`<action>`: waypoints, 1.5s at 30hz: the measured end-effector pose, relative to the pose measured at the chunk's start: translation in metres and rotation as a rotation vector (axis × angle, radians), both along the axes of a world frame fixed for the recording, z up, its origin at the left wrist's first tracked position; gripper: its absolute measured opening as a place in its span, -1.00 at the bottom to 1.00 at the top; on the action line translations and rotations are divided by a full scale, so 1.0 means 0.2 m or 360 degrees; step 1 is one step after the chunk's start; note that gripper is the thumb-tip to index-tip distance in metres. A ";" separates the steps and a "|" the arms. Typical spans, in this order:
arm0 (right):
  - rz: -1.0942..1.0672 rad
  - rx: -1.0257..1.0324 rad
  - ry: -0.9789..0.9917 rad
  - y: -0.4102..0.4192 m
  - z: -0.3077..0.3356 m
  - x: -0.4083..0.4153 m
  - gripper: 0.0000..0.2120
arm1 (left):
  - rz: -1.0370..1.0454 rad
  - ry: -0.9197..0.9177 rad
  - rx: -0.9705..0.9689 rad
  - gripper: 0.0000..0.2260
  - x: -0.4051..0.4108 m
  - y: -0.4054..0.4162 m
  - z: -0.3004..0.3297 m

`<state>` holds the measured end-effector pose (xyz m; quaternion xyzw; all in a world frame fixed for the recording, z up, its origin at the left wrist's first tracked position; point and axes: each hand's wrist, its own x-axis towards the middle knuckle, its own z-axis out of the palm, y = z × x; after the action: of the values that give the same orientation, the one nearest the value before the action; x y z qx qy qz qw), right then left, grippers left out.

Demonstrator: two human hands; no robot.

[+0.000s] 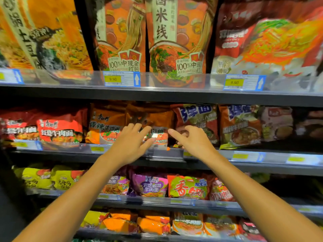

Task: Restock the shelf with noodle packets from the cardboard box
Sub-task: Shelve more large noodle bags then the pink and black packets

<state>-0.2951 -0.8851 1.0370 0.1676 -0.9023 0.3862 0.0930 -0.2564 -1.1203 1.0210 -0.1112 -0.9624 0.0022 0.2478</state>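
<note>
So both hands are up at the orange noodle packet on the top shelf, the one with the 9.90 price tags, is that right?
Not quite. The head view shows the left hand and right hand at the orange noodle packet on the second shelf down, not the top one. The 9.90 price tags sit on the shelf above it.

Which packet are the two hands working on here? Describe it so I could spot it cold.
Find the second shelf from the top. The orange packet stands at its middle, between the left hand and right hand. Its right neighbour carries big blue lettering on red; an identical orange one stands left.
</note>
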 end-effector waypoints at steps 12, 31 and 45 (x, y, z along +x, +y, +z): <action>0.0039 -0.0187 0.0218 0.50 -0.04 0.25 -0.58 | -0.0346 0.0123 0.0198 -0.52 0.16 0.23 -0.05; -0.0778 0.0321 -0.0057 3.14 -0.70 1.60 -0.47 | -0.1442 -0.0270 -0.0031 -0.53 0.70 3.04 -0.65; -0.1373 0.0305 -0.0682 4.36 -1.29 2.42 -0.50 | -0.1997 -0.0812 -0.0231 -0.51 1.10 4.46 -1.33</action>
<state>0.1896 -0.0127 0.7797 -0.2969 -0.9197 0.2536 0.0408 -0.0365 -0.2286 0.7554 -0.6617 -0.7414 -0.1038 -0.0406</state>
